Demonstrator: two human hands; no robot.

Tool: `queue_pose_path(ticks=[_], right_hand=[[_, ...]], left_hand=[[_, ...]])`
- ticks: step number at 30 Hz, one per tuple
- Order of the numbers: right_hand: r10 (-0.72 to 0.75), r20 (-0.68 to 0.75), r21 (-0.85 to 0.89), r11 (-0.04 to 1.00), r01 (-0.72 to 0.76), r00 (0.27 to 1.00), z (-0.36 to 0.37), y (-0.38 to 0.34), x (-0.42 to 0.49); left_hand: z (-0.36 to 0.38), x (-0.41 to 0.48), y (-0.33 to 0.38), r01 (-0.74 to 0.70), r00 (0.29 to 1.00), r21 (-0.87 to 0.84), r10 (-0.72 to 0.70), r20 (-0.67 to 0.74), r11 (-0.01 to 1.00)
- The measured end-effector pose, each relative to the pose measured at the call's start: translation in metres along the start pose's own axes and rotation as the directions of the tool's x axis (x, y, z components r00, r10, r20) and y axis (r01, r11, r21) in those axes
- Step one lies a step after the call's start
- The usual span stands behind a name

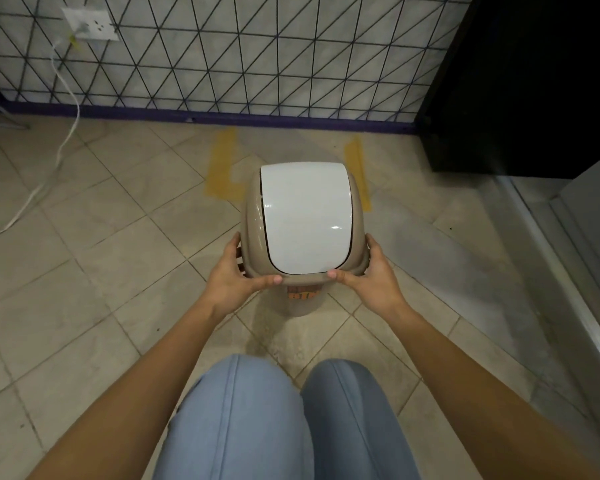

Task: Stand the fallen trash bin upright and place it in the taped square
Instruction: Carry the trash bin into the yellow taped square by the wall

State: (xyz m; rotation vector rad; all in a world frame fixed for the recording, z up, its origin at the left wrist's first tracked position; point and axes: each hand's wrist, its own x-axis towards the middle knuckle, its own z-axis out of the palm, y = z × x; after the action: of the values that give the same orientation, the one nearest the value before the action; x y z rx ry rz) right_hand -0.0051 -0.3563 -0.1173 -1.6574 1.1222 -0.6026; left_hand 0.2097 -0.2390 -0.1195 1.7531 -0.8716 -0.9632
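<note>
The trash bin [303, 233] stands upright on the floor tiles, just short of the yellow taped square [224, 168]. The left hand [234, 277] and right hand [369, 271] clasp its rim, 2 thumbs on the front lip. It looks light, stiff plastic (the glossy swing lid [305, 216] would give, so hold the rim). Its base is hidden.

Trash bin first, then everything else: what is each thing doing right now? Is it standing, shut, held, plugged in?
Trash bin: upright, held on both sides, not clearly inside the square.
White lid: closed.
Left hand: gripping the bin's rim.
Right hand: gripping the bin's rim.
Yellow taped square: partly hidden behind the bin.
White cable: plugged into the wall outlet, trailing over the floor.
</note>
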Motion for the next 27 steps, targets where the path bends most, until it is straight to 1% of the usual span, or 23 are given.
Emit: queue_pose_path(ticks=[5, 9, 13, 17, 21, 24, 27], right_hand=[[0.012, 0.016, 0.014, 1.000, -0.012, 1.000, 0.009, -0.003, 0.020], [0.025, 0.010, 0.036, 0.999, -0.025, 1.000, 0.015, -0.004, 0.033], [0.032, -0.003, 0.027, 0.999, -0.032, 0.999, 0.020, -0.011, 0.044], [0.048, 0.022, 0.005, 0.999, -0.048, 0.999, 0.024, -0.022, 0.057], [0.020, 0.056, -0.079, 0.997, -0.015, 0.998, 0.024, -0.030, 0.074], [0.018, 0.062, -0.232, 0.973, -0.003, 0.998, 0.024, -0.032, 0.085], [-0.096, 0.062, -0.337, 0.935, 0.112, 0.993, 0.023, -0.036, 0.097]], left_hand=[[-0.011, 0.018, 0.001, -0.002, 1.000, -0.003, 0.002, 0.002, 1.000], [-0.018, 0.031, 0.000, 0.007, 1.000, -0.052, -0.006, 0.010, 0.999], [-0.022, 0.045, -0.001, 0.008, 1.000, -0.080, -0.008, 0.003, 0.997], [-0.029, 0.059, 0.001, 0.016, 1.000, -0.085, -0.016, -0.002, 0.996], [-0.033, 0.071, 0.004, 0.015, 1.000, -0.065, -0.016, -0.006, 0.998], [-0.037, 0.081, 0.004, 0.015, 1.000, -0.053, -0.016, -0.015, 0.998], [-0.040, 0.092, 0.005, -0.014, 1.000, -0.042, 0.014, -0.011, 0.999]])
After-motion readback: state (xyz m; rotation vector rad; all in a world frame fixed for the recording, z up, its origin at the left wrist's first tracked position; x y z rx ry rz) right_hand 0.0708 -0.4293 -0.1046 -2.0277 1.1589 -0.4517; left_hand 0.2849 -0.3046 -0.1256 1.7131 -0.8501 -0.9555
